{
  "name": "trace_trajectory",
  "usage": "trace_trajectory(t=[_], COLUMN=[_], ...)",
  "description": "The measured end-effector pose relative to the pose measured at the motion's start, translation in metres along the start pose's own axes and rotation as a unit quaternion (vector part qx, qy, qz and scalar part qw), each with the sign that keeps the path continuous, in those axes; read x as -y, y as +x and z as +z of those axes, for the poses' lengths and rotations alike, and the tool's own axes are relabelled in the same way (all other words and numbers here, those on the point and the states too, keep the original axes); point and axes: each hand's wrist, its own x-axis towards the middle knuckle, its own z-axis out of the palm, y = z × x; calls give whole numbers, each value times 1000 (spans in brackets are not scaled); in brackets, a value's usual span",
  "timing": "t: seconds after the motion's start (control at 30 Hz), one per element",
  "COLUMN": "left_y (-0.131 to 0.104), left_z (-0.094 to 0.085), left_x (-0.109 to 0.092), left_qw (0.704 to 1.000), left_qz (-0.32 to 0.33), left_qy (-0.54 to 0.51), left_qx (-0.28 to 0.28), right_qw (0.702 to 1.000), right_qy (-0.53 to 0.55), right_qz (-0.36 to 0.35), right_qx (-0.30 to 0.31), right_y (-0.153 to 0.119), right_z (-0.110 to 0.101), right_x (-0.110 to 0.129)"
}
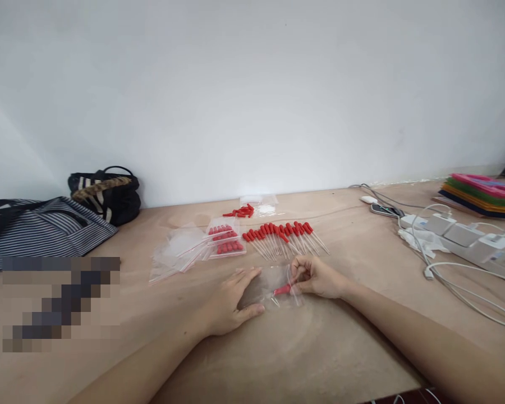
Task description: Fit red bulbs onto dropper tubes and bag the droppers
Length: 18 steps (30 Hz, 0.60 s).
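My left hand (pixel 231 303) lies on the left part of a clear plastic bag (pixel 269 278), its thumb and fingers spread apart. At the bag's right edge, my right hand (pixel 313 276) is closed, fingertips pinching the plastic around the opening. Inside or under the plastic shows a red-bulbed dropper (pixel 281 289), tilted, its bulb close to my right fingertips. Just beyond my hands, several droppers with red bulbs (pixel 278 231) lie in a row. To their left are filled bags of red bulbs (pixel 227 238) and a fan of flat clear bags (pixel 179 252).
Loose red pieces (pixel 240 211) lie near the wall beside another clear bag (pixel 265 204). At the right are a power strip with chargers and cables (pixel 467 238), a phone (pixel 385 210) and coloured frames (pixel 483 193). A striped bag (pixel 46 227) and black bag (pixel 122 196) stand left.
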Motion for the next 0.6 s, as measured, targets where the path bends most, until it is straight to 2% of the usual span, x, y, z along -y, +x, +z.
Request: trace_trajectory(t=[0.1, 0.17, 0.23, 0.3, 0.37, 0.47, 0.6], left_y=[0, -1, 0, 0, 0, -1, -2], left_z=[1, 1, 1, 1, 0, -2, -3], left_x=[4, 5, 4, 4, 3, 1, -2], left_qw=[1000, 1000, 999, 999, 999, 1000, 1000], left_qz=[20, 27, 30, 32, 29, 19, 19], left_qy=[-7, -9, -9, -6, -4, -6, -8], left_qx=[-7, -11, -15, -19, -18, -17, -20], right_qw=[998, 995, 986, 959, 928, 899, 883], right_qy=[-42, -68, -109, -182, -256, -331, -377], right_qz=[-6, -21, -35, -30, -15, 16, 80], right_qx=[-42, -64, -124, -214, -270, -285, -269], right_y=[2, 4, 6, 11, 18, 32, 50], right_z=[3, -4, -17, -30, -38, -37, -29], right_x=[2, 6, 9, 11, 12, 12, 12])
